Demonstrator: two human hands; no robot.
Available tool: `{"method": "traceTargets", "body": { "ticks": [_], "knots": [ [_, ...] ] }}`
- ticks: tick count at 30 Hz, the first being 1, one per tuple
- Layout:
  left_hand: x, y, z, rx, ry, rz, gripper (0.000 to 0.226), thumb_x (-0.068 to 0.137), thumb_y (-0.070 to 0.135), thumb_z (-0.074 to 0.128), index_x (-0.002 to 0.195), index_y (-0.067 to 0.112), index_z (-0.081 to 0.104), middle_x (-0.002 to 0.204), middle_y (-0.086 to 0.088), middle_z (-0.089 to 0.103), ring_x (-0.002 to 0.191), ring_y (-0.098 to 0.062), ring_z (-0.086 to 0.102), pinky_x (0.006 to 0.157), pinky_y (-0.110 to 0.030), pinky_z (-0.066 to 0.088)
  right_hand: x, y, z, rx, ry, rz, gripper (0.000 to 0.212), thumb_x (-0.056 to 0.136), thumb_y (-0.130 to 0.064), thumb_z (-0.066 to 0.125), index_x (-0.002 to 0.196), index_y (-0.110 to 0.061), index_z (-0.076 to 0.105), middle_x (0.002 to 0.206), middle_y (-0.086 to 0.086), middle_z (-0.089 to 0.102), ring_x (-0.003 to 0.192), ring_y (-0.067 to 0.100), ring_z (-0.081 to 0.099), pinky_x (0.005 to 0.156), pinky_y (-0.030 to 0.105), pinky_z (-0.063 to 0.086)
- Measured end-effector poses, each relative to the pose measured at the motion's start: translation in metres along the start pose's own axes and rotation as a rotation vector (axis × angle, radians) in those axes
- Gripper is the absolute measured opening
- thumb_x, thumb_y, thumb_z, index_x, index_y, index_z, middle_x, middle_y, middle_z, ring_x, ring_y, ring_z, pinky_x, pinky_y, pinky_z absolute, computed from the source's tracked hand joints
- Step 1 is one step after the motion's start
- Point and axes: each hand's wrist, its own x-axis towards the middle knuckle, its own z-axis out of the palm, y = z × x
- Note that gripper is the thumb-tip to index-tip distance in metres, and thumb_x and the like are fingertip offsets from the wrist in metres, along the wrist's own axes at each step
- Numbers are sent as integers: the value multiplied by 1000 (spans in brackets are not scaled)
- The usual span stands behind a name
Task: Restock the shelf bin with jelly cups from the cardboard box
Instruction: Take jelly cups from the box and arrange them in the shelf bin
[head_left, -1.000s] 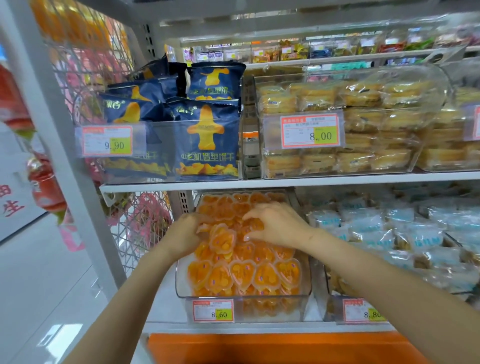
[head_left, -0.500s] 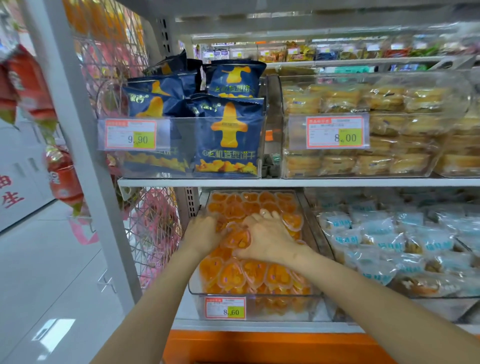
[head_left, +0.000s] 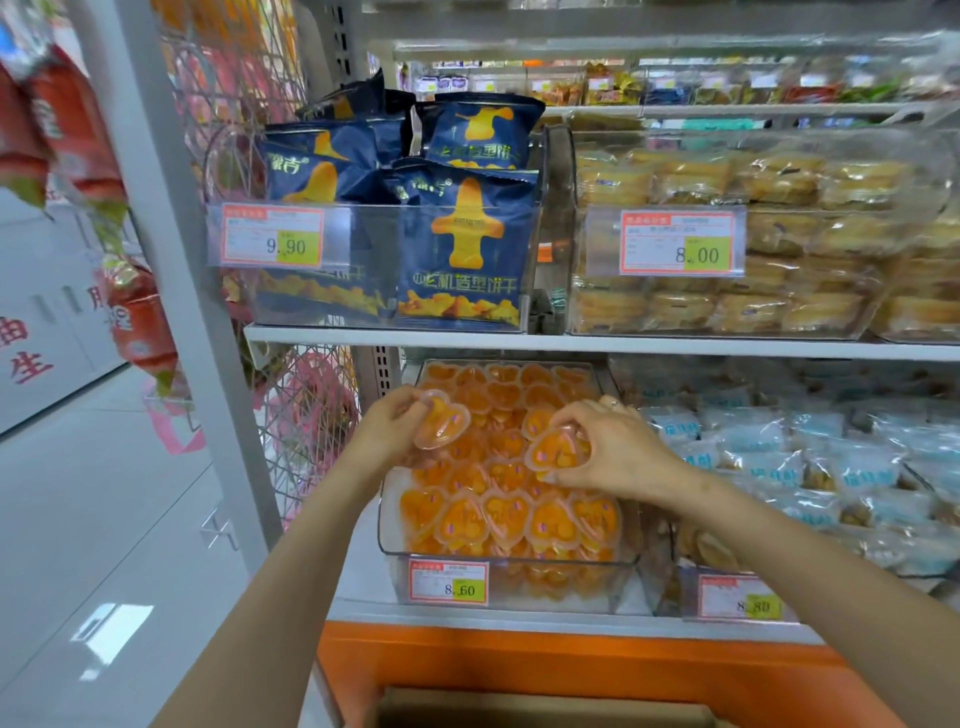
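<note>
A clear plastic shelf bin (head_left: 387, 535) on the lower shelf is packed with several orange heart-shaped jelly cups (head_left: 504, 512). My left hand (head_left: 387, 428) holds one jelly cup (head_left: 441, 423) tilted above the bin's left middle. To its right, over the pile, my right hand (head_left: 618, 449) pinches another jelly cup (head_left: 558, 452). At the bottom edge, below the orange shelf base, the top of the cardboard box (head_left: 545, 709) shows.
Blue snack bags (head_left: 462, 244) and wrapped cakes (head_left: 727, 306) fill bins on the shelf above. Pale blue packets (head_left: 810, 457) lie to the right of the jelly bin. A white upright post (head_left: 171, 260) and wire rack (head_left: 306, 426) stand left, with floor beyond.
Both hands were pressed together on the pile; now they have parted and each has lifted a jelly cup. The view has moved closer and shifted right.
</note>
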Motion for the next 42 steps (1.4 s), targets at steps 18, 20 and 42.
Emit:
{"method": "traceTargets", "body": {
  "ticks": [18,20,42],
  "knots": [
    [1,-12,27,34,-176,-113,53,77,2,72,124,5,48,91,-15,65,67,-19,64,58,-25,57,-6,-1,-1,-289,-159,-69,78,74,-75,51,136,-27,46,140,-1,43,132,25,31,106,39,22],
    [5,-16,31,171,-123,-88,51,77,16,75,122,8,52,100,-15,67,75,-20,65,64,-30,58,-6,-2,-2,-286,-172,-76,79,75,-74,52,138,-28,42,141,1,41,133,25,29,107,39,22],
    [36,-17,86,148,40,-112,22,81,29,71,84,8,66,93,-12,70,89,-27,67,82,-34,54,-6,2,3,-233,-174,-91,78,75,-71,55,137,-26,41,141,0,40,132,22,30,107,37,20]
  ]
}}
